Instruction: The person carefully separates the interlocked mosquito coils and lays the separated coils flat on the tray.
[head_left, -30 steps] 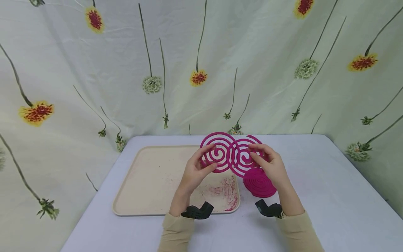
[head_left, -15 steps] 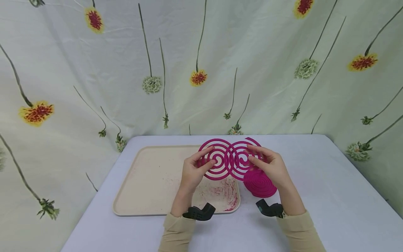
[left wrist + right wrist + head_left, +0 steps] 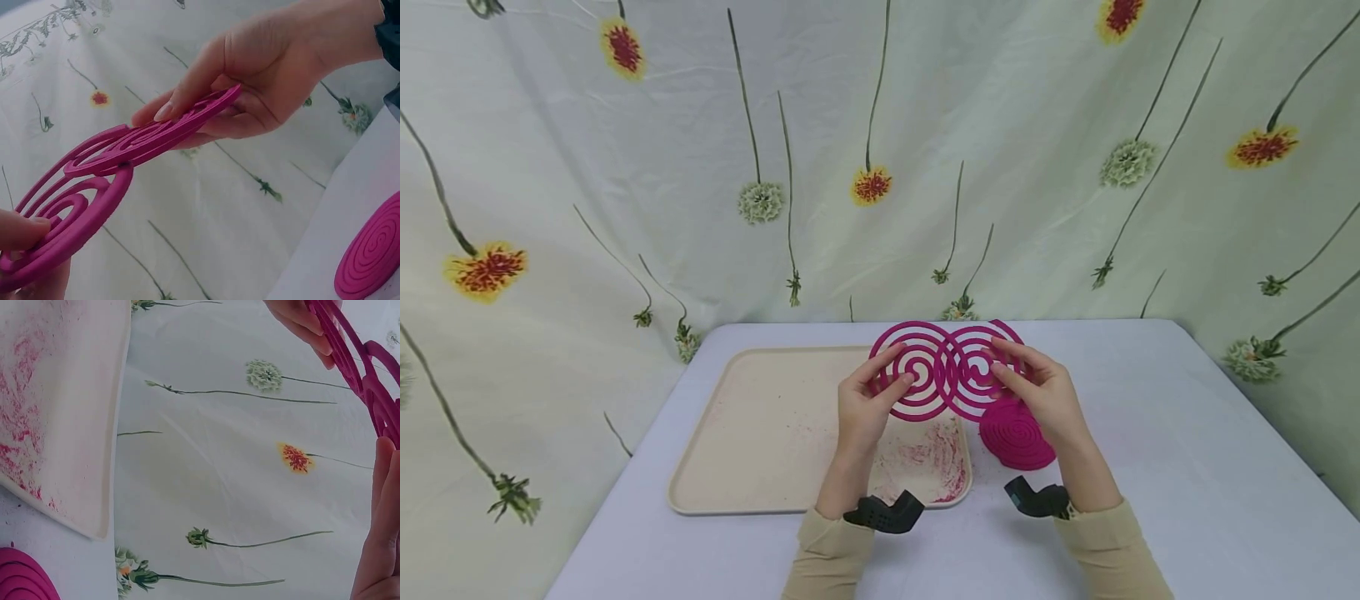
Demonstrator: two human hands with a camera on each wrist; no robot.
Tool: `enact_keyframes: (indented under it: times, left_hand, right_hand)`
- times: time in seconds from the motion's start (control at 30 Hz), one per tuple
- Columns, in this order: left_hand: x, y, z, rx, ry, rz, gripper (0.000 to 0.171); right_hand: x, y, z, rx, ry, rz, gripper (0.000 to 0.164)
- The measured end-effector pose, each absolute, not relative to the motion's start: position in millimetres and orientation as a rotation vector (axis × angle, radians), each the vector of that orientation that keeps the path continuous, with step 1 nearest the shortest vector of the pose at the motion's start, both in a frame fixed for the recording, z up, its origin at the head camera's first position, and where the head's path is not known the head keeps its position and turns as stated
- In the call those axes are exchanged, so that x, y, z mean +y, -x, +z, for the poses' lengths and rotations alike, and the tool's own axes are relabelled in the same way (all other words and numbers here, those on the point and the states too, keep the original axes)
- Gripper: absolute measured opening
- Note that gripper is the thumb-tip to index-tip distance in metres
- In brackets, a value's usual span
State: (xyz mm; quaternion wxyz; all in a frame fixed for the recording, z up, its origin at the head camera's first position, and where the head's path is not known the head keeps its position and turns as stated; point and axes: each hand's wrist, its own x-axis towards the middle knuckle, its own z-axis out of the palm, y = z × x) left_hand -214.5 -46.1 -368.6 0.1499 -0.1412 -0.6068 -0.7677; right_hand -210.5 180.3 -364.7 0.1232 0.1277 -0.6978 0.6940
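In the head view, two magenta mosquito coils are held up above the table, overlapping at their edges. My left hand (image 3: pixel 867 404) pinches the left coil (image 3: pixel 917 373), thumb over its near face and fingers at its back. The right coil (image 3: pixel 979 374) is pinched by my right hand (image 3: pixel 1051 392), with thumb and forefinger near its middle. From the left wrist, the left-hand coil (image 3: pixel 94 219) and right-hand coil (image 3: pixel 150 140) meet at an angle, touching or crossing at their rims. A magenta stack of coils (image 3: pixel 1017 437) lies on the table just below my right hand.
A cream tray (image 3: pixel 752 433) lies left of the stack, with magenta crumbs smeared over its right end. The table (image 3: pixel 1165 467) has a white cover. A flower-print cloth (image 3: pixel 1037 125) hangs behind it. Black wrist cameras (image 3: pixel 887 511) sit on both wrists.
Both hands have dipped with the coils, then risen slightly. The left coil's tilt has shifted, and my left thumb has moved up closer to its centre. The stack and tray stay put.
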Motion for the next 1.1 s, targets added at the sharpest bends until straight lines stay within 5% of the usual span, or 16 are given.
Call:
enact_keyframes:
  times: [0.57, 0.9, 1.1]
  left_hand:
    - [-25, 208, -371, -1.684, 0.178, -2.124, 0.035]
    - [-26, 209, -374, -1.754, 0.531, -2.23, 0.032]
    - [-51, 216, -373, -1.931, 0.693, -2.16, 0.028]
  right_hand:
    - [154, 215, -373, -1.808, -0.167, 2.237, 0.041]
    - [145, 217, -375, -1.49, 0.017, 2.279, 0.039]
    - [169, 214, -369, -1.907, -0.188, 2.163, 0.039]
